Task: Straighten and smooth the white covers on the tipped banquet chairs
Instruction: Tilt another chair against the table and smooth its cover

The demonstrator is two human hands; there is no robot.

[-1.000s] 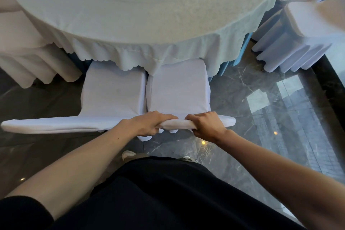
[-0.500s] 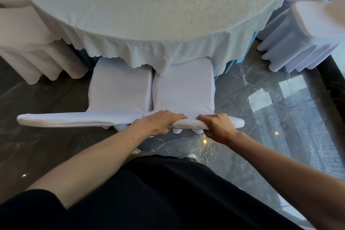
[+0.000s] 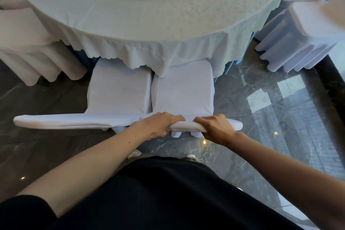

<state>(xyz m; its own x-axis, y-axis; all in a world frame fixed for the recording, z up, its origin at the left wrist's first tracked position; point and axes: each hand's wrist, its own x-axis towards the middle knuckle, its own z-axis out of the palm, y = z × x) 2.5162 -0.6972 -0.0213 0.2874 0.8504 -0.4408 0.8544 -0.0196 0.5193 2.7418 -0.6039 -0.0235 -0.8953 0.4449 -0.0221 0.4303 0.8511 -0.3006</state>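
Observation:
Two banquet chairs in white covers stand side by side, their seats pushed under the round table. The right chair (image 3: 183,89) has its covered back top edge toward me. My left hand (image 3: 160,124) and my right hand (image 3: 214,129) both grip that top edge, a hand's width apart, with cloth bunched between them. The left chair (image 3: 119,91) sits beside it, and its back top edge (image 3: 61,121) stretches out to the left, untouched.
The round table (image 3: 141,24) with a pale scalloped cloth and glass turntable fills the top. More covered chairs stand at the left (image 3: 24,43) and the right (image 3: 302,43). The floor (image 3: 280,117) is glossy dark marble. My shoes show just below the chair.
Both hands keep their grip on the right chair's back edge. The view has shifted slightly, so the chairs sit a little further right and up in frame.

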